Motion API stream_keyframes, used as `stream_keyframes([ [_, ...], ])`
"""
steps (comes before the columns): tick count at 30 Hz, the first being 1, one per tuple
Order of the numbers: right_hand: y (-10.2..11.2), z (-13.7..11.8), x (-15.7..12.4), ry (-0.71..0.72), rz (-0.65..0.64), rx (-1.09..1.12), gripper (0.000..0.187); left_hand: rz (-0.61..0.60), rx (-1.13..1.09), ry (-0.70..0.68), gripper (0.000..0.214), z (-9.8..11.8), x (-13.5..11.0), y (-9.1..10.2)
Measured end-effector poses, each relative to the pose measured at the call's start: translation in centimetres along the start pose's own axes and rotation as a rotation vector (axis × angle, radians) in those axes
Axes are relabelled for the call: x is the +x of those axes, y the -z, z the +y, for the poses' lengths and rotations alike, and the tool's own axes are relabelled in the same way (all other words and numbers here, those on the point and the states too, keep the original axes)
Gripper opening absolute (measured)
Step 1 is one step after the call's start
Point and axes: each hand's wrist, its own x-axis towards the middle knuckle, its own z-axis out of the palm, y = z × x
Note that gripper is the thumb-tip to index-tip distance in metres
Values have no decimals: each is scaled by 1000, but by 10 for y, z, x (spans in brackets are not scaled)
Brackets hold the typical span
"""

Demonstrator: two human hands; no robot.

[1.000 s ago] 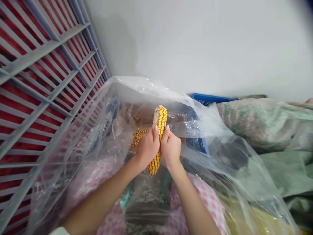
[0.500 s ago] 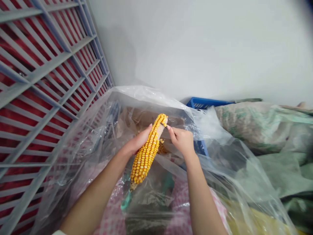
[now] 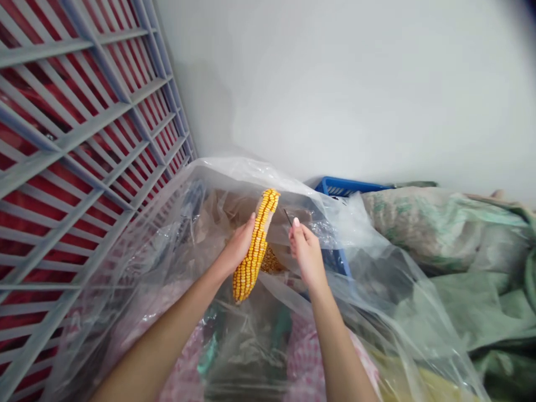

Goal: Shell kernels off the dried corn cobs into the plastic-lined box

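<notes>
My left hand (image 3: 239, 243) is closed around an ear of corn (image 3: 252, 262), which it holds tilted with the upper end leaning right. Along the cob's right side a pale strip shows bare of kernels. To the right of the corn, and apart from it, my right hand (image 3: 306, 245) pinches a thin dark pointed tool (image 3: 287, 216); its handle is hidden in the fingers, so I cannot tell its exact kind. Below the corn, loose kernels (image 3: 273, 261) lie in a clear plastic bag (image 3: 184, 223) spread wide open beneath both hands.
A grey-lilac slatted plastic crate (image 3: 100, 190) with red material behind it rises on the left. A blue basket (image 3: 352, 186) stands near the white wall (image 3: 335, 84). Stuffed woven sacks (image 3: 435, 226) lie to the right. Pink checked cloth (image 3: 307, 357) shows under the plastic.
My right hand has drawn the tool away from the cob, back to the right. The corn has turned a little more upright in my left hand.
</notes>
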Motion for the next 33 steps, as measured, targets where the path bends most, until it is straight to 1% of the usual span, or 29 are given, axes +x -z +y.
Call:
stream_keyframes([
  [2, -5, -1, -3, 6, 11, -16, 41, 27, 35, -28, 64, -2, -1, -5],
  [6, -7, -4, -7, 47, -1, -133, 39, -5, 80, -65, 60, -1, -6, -15],
  [9, -7, -5, -9, 27, -2, -187, 38, 8, 136, -98, 59, -2, -8, -20],
  [11, -9, -4, -11, 11, 12, -204, 38, 43, 193, -121, 58, -4, -10, -22],
  [13, -10, -3, -11, -22, 19, -192, 38, 93, 318, -146, 55, -6, -12, -24],
  [16, -12, 1, -11, -78, 25, -195, 37, 159, 599, -163, 50, -8, -16, -30],
  [18, -13, 2, -11, -76, 49, -274, 37, 162, 729, -164, 49, -9, -18, -35],
  [20, -14, 2, -11, -53, 79, -416, 37, 150, 755, -166, 50, -11, -19, -39],
  [24, -19, 3, -14, -19, 99, -699, 41, 116, 602, -173, 54, -13, -21, -41],
  [26, -21, 6, -13, 19, 90, -777, 47, 88, 475, -165, 55, -11, -21, -38],
  [28, -21, 11, -9, 75, 74, -802, 53, 51, 341, -112, 56, -7, -20, -34],
  [30, -17, 16, -2, 148, 52, -811, 56, -18, 183, -3, 57, -1, -18, -27],
  [31, -13, 18, 2, 193, 36, -820, 56, -83, 88, 86, 59, 2, -17, -22],
  [33, -2, 20, 11, 285, 7, -850, 54, -285, -126, 318, 65, 9, -15, -11],
])
